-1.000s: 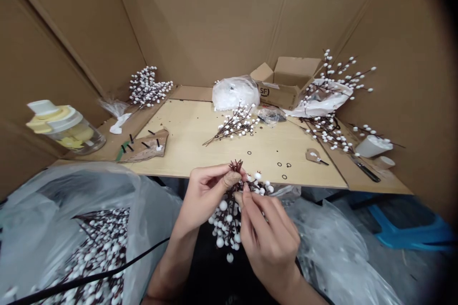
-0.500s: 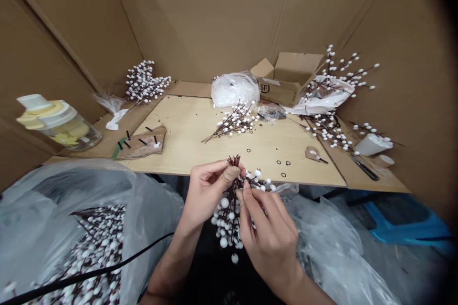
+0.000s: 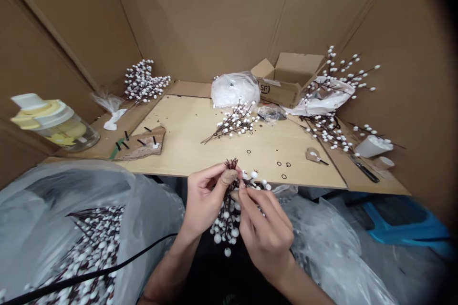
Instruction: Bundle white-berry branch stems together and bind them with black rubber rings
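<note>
Table (image 3: 186,128) ahead, berry stems (image 3: 231,164) between fingers (image 3: 213,170).

The single head-worn view, set close before and above the near edge of the desk (image 3: 189,150), faces forward and down toward the cardboard wall (image 3: 200,19) beyond its far edge.

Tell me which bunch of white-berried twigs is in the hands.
The bunch hanging berries-down before the table: the left hand grips its stems near their upturned ends, the right hand pinches it lower. No hand touches the others.
</note>
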Demonstrator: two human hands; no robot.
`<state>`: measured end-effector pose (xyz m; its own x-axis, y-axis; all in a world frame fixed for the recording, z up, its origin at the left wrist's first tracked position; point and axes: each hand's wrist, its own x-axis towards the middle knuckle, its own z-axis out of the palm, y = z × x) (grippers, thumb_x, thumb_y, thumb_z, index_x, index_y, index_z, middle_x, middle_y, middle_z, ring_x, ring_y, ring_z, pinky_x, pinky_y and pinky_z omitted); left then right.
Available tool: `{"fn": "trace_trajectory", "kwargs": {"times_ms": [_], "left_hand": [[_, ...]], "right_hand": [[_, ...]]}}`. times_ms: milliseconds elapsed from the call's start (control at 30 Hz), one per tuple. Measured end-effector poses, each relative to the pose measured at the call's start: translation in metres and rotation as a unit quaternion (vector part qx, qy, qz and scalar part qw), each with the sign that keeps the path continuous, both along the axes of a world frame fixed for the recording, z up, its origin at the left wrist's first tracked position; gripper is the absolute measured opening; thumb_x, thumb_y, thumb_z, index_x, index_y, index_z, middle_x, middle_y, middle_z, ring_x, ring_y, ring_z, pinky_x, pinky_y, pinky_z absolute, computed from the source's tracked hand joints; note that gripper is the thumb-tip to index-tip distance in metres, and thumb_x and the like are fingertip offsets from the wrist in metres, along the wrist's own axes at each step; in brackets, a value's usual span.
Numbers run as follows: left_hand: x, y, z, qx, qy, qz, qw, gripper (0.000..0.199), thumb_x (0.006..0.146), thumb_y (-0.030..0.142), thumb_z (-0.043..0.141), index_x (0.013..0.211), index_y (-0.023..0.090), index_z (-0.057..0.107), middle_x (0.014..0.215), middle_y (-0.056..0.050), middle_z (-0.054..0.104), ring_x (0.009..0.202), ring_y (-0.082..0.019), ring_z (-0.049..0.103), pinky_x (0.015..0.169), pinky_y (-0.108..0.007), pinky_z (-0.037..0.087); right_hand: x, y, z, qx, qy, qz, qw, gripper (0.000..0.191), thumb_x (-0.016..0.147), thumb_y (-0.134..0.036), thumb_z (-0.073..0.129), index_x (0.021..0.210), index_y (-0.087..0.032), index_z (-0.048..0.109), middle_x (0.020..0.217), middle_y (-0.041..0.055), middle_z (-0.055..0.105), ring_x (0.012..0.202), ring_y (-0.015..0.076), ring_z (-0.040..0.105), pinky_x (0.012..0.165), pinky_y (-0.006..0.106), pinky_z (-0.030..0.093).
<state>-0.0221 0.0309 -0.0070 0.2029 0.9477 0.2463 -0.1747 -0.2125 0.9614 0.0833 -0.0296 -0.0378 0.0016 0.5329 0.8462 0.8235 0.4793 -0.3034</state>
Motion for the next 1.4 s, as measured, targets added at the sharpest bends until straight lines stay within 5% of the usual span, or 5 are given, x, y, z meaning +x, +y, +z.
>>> {"fn": "trace_trajectory", "kwargs": {"times_ms": [567,733,900,1133,1400], "left_hand": [[-0.050,0.004,-0.028,-0.020,0.030,0.033,0.999,0.018,0.082,0.027,0.061,0.075,0.012,0.068,0.075,-0.006,0.067,0.074,-0.015,0.062,0.069,-0.020,0.047],[-0.070,0.006,-0.033,-0.051,-0.011,0.049,0.997,0.019,0.083,0.027,0.061,0.073,0.012,0.067,0.076,-0.006,0.065,0.075,-0.015,0.059,0.072,-0.022,0.045],[-0.082,0.004,-0.029,-0.057,-0.015,0.052,0.997,0.019,0.081,0.028,0.062,0.073,0.012,0.068,0.074,-0.006,0.065,0.073,-0.016,0.059,0.070,-0.022,0.046],[-0.093,0.001,-0.019,-0.030,-0.023,0.041,0.998,0.017,0.083,0.023,0.061,0.073,0.013,0.069,0.074,-0.006,0.066,0.073,-0.015,0.060,0.069,-0.022,0.047],[-0.088,0.001,-0.009,-0.029,-0.040,0.037,0.998,0.014,0.082,0.023,0.062,0.076,0.015,0.070,0.076,-0.005,0.067,0.075,-0.014,0.061,0.071,-0.021,0.047]], "right_hand": [[0.015,0.035,0.021,-0.378,0.246,0.299,0.841,0.018,0.078,-0.023,0.065,0.092,-0.012,0.064,0.079,0.0019,0.061,0.064,0.0038,0.059,0.057,0.011,0.049],[0.045,0.128,0.016,-0.196,-0.057,0.164,0.965,0.016,0.087,-0.018,0.053,0.093,-0.015,0.067,0.085,0.0000,0.065,0.072,0.0012,0.060,0.066,0.010,0.049],[0.045,0.219,-0.008,-0.160,-0.195,0.181,0.951,0.029,0.086,-0.016,0.041,0.087,-0.012,0.070,0.089,0.0007,0.063,0.085,0.0014,0.058,0.074,0.011,0.043],[0.033,0.254,0.003,-0.103,-0.248,0.204,0.941,0.045,0.087,-0.024,0.030,0.060,-0.002,0.058,0.067,-0.0012,0.059,0.083,-0.0020,0.057,0.073,0.011,0.039],[0.080,0.266,0.063,0.052,-0.063,0.018,0.996,0.027,0.085,-0.016,0.047,0.097,-0.004,0.068,0.094,0.0097,0.064,0.092,0.0097,0.060,0.084,0.021,0.046]]}}
